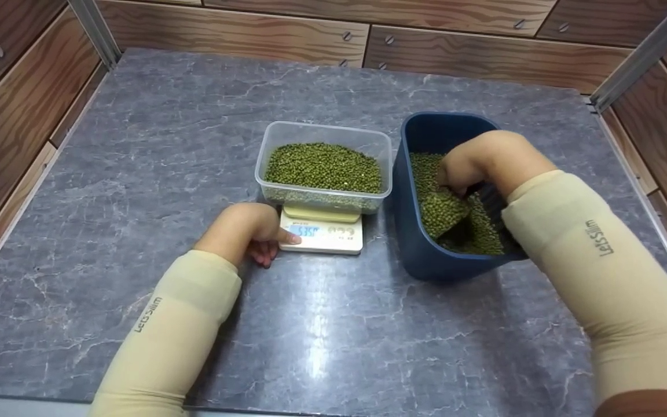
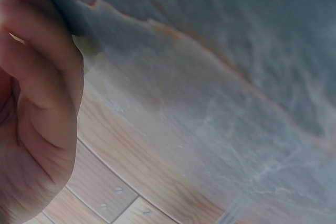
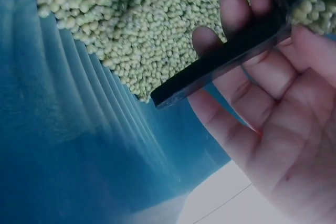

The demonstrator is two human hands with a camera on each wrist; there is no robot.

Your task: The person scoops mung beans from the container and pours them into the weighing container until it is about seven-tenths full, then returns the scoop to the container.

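Observation:
In the head view my right hand (image 1: 472, 159) reaches into a blue bin (image 1: 411, 231) of mung beans. It grips the black handle (image 3: 220, 66) of a scoop, with fingers wrapped round it in the right wrist view. Beans (image 1: 440, 211) lie heaped at the scoop, and its bowl is mostly hidden. A white kitchen scale (image 1: 322, 244) has my left hand (image 1: 252, 229) at its left front corner. The left thumb rests on the scale beside the lit display, and the other fingers are loosely bent beside it. On the scale stands a clear plastic container (image 1: 325, 200) holding mung beans (image 1: 322, 168).
The grey marble-patterned tabletop (image 1: 136, 145) spreads around these things. Wood-print panels (image 1: 241, 29) with metal corner posts enclose its back and sides. The bin stands just right of the container, with a narrow gap between them.

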